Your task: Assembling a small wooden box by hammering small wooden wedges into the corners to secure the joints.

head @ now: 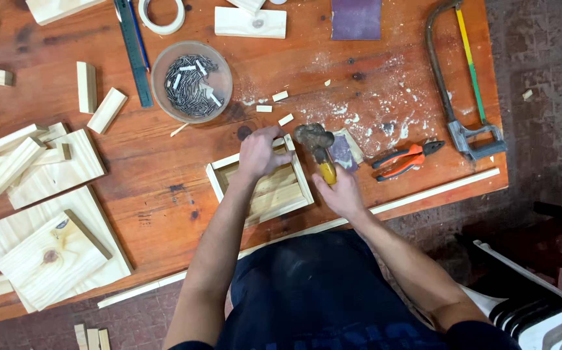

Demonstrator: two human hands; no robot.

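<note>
A small square wooden frame lies on the reddish wooden table near its front edge. My left hand rests on the frame's far rail, fingers pinched at a short wood piece by the far right corner; whether a nail is held there I cannot tell. My right hand grips the yellow handle of a hammer, whose worn metal head hangs just above that corner.
A clear round tub of nails stands behind the frame. Orange-handled pliers, a hacksaw and sandpaper lie to the right. Pine boards and offcuts cover the left side. A long thin strip runs along the front edge.
</note>
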